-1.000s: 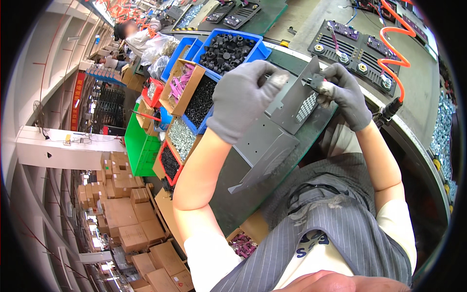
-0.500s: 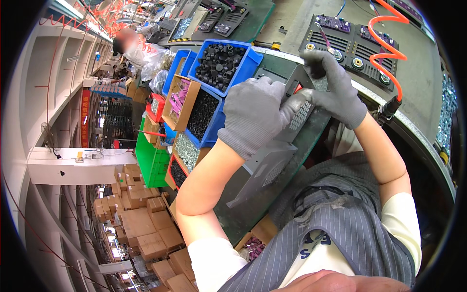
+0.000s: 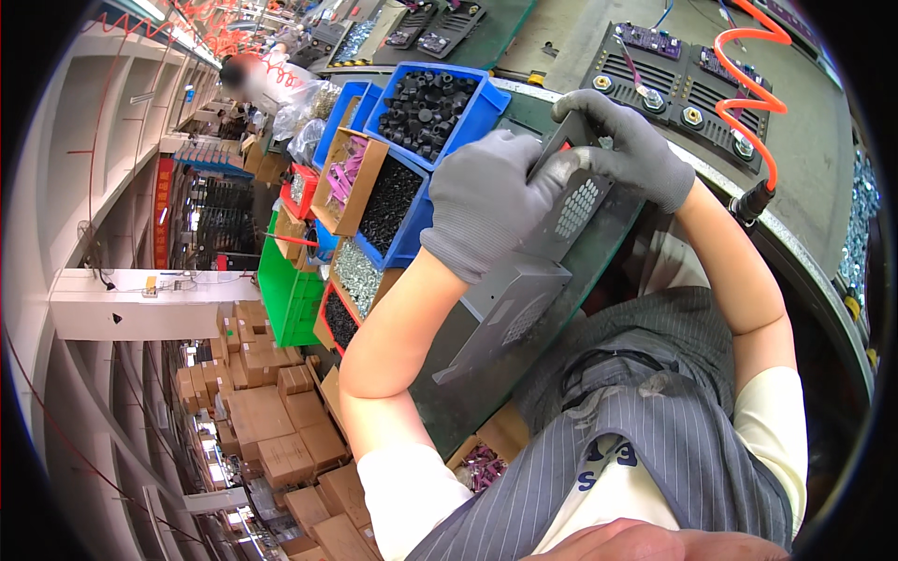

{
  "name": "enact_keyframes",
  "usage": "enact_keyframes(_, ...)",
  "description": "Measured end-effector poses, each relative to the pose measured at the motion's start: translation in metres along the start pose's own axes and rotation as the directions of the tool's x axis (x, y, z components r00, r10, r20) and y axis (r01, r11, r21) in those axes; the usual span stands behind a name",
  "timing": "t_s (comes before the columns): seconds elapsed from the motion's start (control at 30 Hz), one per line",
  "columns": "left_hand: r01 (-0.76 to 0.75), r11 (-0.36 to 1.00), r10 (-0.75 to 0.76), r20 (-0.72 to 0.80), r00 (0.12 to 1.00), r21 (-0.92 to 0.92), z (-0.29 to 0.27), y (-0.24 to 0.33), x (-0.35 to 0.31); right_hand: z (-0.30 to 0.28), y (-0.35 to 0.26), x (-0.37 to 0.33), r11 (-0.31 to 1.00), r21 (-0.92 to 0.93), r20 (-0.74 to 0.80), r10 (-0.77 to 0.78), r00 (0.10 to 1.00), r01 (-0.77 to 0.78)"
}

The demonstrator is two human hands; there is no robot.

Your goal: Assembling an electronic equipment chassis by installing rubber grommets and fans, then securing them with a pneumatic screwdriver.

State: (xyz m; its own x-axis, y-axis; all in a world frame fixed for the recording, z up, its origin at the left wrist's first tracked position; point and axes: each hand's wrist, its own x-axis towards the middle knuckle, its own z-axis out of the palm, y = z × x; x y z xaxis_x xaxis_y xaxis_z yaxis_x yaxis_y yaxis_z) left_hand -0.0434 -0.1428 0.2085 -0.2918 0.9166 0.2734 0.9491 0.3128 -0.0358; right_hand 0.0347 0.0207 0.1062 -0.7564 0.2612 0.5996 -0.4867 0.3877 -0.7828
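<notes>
The left hand [image 3: 491,201] and the right hand [image 3: 631,150], both in grey gloves, meet at the far end of a grey perforated panel [image 3: 572,213], which stands over the green desk [image 3: 444,411] in front of the person. The left hand lies against the panel's left side, its fingers bent and its thumb reaching toward the right thumb; the right hand arches over the panel's far right corner, with a gap between thumb and forefinger. Several fingertips are hidden, so I cannot tell whether either hand is closed on the panel or on some small part there. A bit of red shows between the thumbs, too small to make out. Nearer, a folded grey metal sheet [image 3: 505,304] rests on the desk; whether it is joined to the panel is unclear. To the left of the left hand are a blue bin of black caps [image 3: 426,112], a blue bin of small black parts [image 3: 388,215], a cardboard box of pink parts [image 3: 344,182], a box of silver hardware [image 3: 355,273] and a green crate [image 3: 290,294]. On the far right, black slotted plates [image 3: 673,98] carry purple circuit boards [image 3: 647,40], and an orange coiled hose [image 3: 734,56] hangs before them.
</notes>
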Motion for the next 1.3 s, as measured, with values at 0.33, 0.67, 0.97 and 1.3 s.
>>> enact_keyframes(0.33, 0.314, -0.034, -0.395, 0.301, 0.868, -0.949, -0.052, -0.007, -0.025, -0.008, -0.017, -0.001, 0.986, -0.142, -0.055, -0.097, 0.994, 0.088)
enact_keyframes(0.67, 0.183, 0.150, -0.342, 0.123, 0.932, -0.972, -0.031, -0.005, -0.066, 0.061, -0.106, 0.001, 0.831, -0.409, 0.142, -0.351, 0.926, 0.378)
enact_keyframes(0.97, 0.322, 0.629, -0.409, 0.052, 0.911, -0.708, -0.061, -0.012, -0.127, 0.050, -0.106, -0.051, 0.958, -0.051, 0.254, -0.262, 0.931, 0.284)
enact_keyframes(1.3, 0.114, 0.993, -0.108, 0.237, 0.966, -0.013, -0.052, 0.016, -0.150, 0.080, -0.107, -0.054, 0.855, -0.311, 0.393, -0.282, 0.875, 0.415)
